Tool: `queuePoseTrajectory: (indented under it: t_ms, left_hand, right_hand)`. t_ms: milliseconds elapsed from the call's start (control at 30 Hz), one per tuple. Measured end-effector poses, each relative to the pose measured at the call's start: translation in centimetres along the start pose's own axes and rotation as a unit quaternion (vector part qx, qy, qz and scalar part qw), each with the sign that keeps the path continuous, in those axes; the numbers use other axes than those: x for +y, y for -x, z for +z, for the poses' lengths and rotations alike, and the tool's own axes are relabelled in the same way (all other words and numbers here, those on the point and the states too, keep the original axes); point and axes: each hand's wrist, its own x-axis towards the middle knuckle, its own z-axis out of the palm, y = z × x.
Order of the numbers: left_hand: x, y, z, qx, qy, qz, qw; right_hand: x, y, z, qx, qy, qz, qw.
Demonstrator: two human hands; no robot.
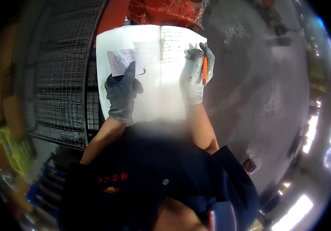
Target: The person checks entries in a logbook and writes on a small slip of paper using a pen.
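A large notebook [150,94] lies open in front of me, with lines of handwriting at the top of its right page and a mostly blank left page. My left hand [122,94], in a dark grey work glove, is closed on a small pinkish paper slip [120,63] covered in writing, with the thumb across it. The slip is over the left page. In a paler, stained glove, my right hand [195,79] rests at the outer edge of the right page. Its fingers are curled around an orange pen [205,71], which stands nearly lengthwise along the page edge.
Black wire mesh [55,77] in a frame stands along the left. Beyond the notebook is a red thing wrapped in clear plastic [163,13]. A yellow-green crate [17,150] sits lower left. Grey floor [263,88] spreads to the right.
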Motion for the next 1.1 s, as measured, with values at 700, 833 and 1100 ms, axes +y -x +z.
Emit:
queuePoseTrajectory:
  t_ms: [700,833,1100]
  left_hand:
    - [0.7,0.52,0.43,0.012,0.0,0.026,1.0]
    - [0.7,0.53,0.56,0.014,0.007,0.031,0.999]
    - [0.48,0.45,0.37,0.001,0.007,0.041,0.999]
  right_hand:
    - [0.42,-0.04,-0.08,0.002,-0.033,0.009,0.999]
    - [0.73,-0.05,-0.11,0.008,-0.05,0.015,0.999]
    - [0.45,-0.11,-0.21,0.002,-0.041,0.024,0.999]
